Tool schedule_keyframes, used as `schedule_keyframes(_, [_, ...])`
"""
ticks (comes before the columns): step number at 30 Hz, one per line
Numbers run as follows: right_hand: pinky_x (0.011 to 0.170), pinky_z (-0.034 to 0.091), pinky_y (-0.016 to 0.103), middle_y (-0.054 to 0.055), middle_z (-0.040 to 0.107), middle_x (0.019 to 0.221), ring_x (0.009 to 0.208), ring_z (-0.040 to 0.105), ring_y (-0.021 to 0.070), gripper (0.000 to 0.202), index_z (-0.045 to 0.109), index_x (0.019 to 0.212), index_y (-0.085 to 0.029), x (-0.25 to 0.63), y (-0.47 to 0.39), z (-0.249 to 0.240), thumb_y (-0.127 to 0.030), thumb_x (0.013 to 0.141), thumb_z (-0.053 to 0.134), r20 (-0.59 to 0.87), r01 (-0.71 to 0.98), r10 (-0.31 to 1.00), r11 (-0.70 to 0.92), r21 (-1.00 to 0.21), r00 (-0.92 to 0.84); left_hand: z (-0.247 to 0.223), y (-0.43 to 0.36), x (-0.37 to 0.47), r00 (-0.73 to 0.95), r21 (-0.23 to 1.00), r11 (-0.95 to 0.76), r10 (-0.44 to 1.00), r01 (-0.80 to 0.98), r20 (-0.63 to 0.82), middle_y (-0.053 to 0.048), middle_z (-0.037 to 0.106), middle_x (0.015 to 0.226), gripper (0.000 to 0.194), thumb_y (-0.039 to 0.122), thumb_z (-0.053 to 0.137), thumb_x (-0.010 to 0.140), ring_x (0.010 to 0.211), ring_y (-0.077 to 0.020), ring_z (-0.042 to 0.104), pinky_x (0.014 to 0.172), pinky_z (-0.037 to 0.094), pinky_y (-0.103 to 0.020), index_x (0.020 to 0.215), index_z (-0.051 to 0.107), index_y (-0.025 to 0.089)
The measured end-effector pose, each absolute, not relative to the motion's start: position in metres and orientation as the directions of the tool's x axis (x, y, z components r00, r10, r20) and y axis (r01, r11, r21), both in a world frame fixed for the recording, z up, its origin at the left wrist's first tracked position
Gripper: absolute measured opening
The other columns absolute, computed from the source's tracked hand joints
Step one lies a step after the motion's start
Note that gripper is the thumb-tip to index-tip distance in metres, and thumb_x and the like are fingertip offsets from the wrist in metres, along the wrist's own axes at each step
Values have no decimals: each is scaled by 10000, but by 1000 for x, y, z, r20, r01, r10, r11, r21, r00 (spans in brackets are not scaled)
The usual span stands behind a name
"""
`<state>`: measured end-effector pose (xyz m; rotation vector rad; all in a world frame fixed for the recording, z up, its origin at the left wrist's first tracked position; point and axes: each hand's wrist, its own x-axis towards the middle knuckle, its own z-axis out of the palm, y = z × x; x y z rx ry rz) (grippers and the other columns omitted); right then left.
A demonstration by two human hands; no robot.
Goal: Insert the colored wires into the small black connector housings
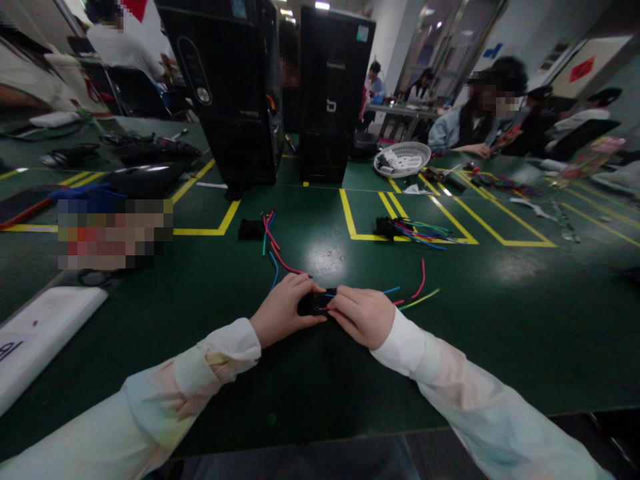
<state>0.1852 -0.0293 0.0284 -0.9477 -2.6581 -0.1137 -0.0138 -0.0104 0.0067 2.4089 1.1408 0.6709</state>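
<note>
Near the front middle of the green table, my left hand (pixel 289 308) is closed around the left end of a small black connector block (pixel 321 303). The fingers of my right hand (pixel 364 313) pinch at the block's right side; what lies between their tips is too small to tell. Blue, red and yellow-green wires (pixel 420 298) stick out to the right from beneath my right hand. A loose red wire (pixel 423 277) lies just beyond them. Behind my left hand, a long red wire (pixel 283 262) and a blue one run toward a second black block (pixel 251 229).
Two black computer towers (pixel 235 100) (pixel 336 100) stand at the back. A black block with a wire bundle (pixel 387 228) lies right of centre, before a white basket (pixel 403 160). A white device (pixel 50 333) sits at left. A person (pixel 475 113) works across the table.
</note>
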Motion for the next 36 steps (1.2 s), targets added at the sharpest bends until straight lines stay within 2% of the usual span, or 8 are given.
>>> schedule_keyframes(7, [567,299,232,18,538,724,631,489,114,230,534,820,-167,182,-30,30,-225,914,332,344,635,607,772,-42,-716,6,-10,-14,557,541,-593,791,596,254,-50,565,991,367,372,678,681,1001,-235,478,882,405,-387,987,565,205])
schedule_keyframes(13, [592,289,254,32,565,734,660,481,129,195,517,808,-158,183,-30,27,-206,899,352,377,555,538,829,-73,-754,9,-12,-13,549,559,-592,792,581,267,-43,541,974,346,325,687,669,965,-219,489,856,415,-365,969,568,202])
schedule_keyframes(17, [594,252,272,31,555,724,669,449,134,180,515,791,-159,183,-29,26,-195,891,370,400,516,488,856,-43,-776,12,-15,-12,545,612,-568,800,550,252,-30,507,953,326,272,671,678,896,-189,524,790,448,-321,975,558,203])
schedule_keyframes(22, [606,232,292,34,552,730,690,413,144,178,526,791,-158,183,-29,29,-197,886,381,379,528,494,849,-16,-783,12,-18,-11,526,648,-544,813,533,250,-16,466,941,338,239,658,689,832,-160,534,721,470,-278,1005,542,216])
schedule_keyframes(30, [598,196,311,27,548,692,684,383,155,182,525,731,-163,181,-30,32,-200,870,413,364,572,506,815,97,-782,11,-17,-12,536,641,-563,801,521,268,-18,446,916,348,220,661,693,836,-156,511,724,461,-271,1015,531,199])
schedule_keyframes(36, [602,202,309,29,532,661,662,382,147,199,507,699,-157,179,-33,32,-170,868,403,408,531,449,840,112,-795,13,-16,-11,570,648,-579,779,494,261,-24,446,925,361,161,656,677,839,-156,511,738,453,-269,1012,523,179])
